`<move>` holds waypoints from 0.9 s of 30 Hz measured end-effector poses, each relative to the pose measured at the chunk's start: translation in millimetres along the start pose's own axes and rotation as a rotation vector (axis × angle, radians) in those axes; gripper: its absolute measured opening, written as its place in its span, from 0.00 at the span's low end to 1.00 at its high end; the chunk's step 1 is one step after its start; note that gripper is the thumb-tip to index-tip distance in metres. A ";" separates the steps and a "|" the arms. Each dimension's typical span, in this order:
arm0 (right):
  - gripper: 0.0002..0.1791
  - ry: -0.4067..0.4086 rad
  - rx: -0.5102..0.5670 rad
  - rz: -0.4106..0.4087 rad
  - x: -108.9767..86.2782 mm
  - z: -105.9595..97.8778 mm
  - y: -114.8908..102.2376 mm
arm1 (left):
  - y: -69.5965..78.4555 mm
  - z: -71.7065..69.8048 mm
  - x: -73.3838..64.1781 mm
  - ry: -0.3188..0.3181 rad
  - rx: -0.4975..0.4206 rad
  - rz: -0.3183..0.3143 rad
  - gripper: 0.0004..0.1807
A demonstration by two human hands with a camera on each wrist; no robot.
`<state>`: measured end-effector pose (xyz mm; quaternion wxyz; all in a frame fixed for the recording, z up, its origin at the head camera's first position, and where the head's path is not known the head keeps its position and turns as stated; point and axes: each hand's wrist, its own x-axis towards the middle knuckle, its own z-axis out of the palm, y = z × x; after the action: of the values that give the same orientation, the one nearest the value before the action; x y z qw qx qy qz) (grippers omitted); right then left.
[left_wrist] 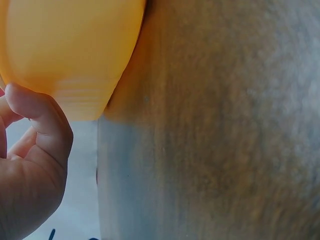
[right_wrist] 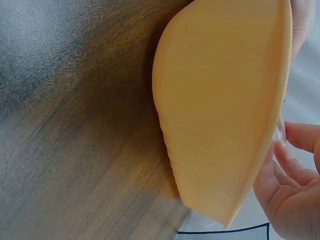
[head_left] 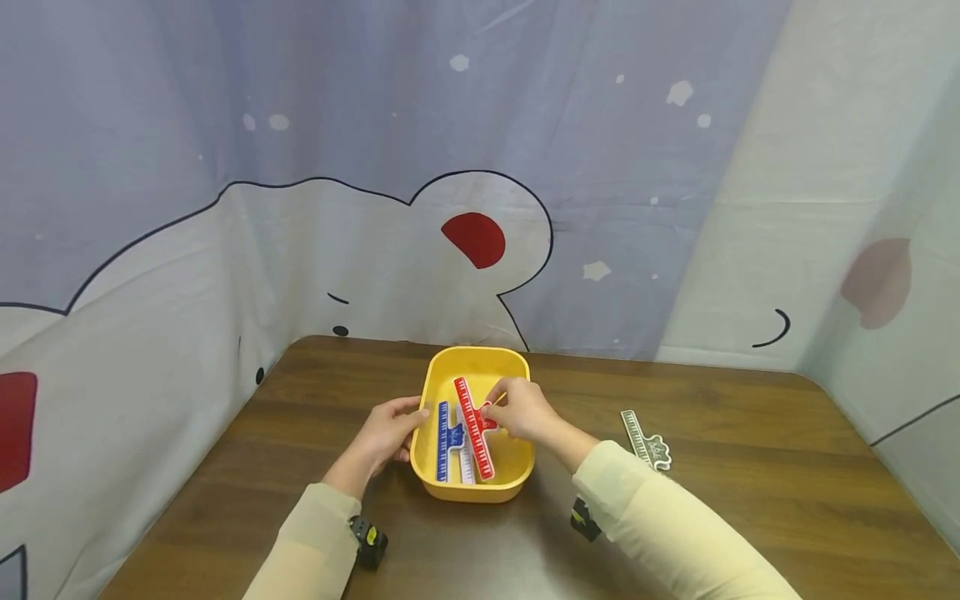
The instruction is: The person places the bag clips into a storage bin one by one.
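A yellow plastic basin (head_left: 475, 493) stands on the table. My left hand (head_left: 390, 429) grips its left rim, thumb over the edge and fingers along the outer wall; the left wrist view shows this hand (left_wrist: 40, 155) against the wall. My right hand (head_left: 522, 408) pinches the tab of a red piano-key clip (head_left: 474, 429), held slanted over the basin. Inside lie a blue piano-key clip (head_left: 443, 442) and a pale one (head_left: 467, 462), partly covered by the red. In the right wrist view the basin wall (right_wrist: 220, 100) hides most of the clip beside the right fingers (right_wrist: 295, 162).
A dark grey-green piano-key clip (head_left: 645, 442) lies on the brown wooden table (head_left: 750, 467) to the right, close to the right sleeve. A printed curtain (head_left: 600, 167) hangs behind the table and along both sides.
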<state>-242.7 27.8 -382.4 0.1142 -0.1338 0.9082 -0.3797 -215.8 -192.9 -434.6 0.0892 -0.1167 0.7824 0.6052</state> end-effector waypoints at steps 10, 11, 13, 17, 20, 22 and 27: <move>0.13 -0.012 0.022 0.002 0.0 3.9 -3.9 | 1.9 -1.7 -0.7 0.010 0.027 0.004 0.27; 0.13 -0.011 0.017 -0.002 -0.2 4.4 -4.1 | 1.8 -1.7 -0.8 0.011 0.027 0.002 0.27; 0.13 -0.009 0.004 -0.008 -0.4 5.4 -3.8 | 1.6 -1.7 -1.2 0.011 0.029 0.003 0.27; 0.12 0.002 -0.010 -0.008 0.2 7.7 -3.0 | 1.6 -1.0 -1.0 0.008 0.023 0.003 0.27; 0.11 0.010 -0.018 -0.010 1.0 10.4 -3.3 | 1.9 -0.6 -0.8 0.003 0.020 0.002 0.27; 0.10 0.016 -0.033 -0.023 1.1 12.5 -3.5 | 2.1 -0.4 -1.1 0.001 0.018 -0.001 0.27; 0.10 0.021 -0.087 -0.069 0.9 18.0 -1.4 | 2.5 0.0 -2.1 0.001 0.013 -0.016 0.26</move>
<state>-237.8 14.7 -393.9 0.0855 -0.1658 0.9199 -0.3449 -214.5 -192.2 -431.6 0.0945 -0.1228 0.7853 0.5995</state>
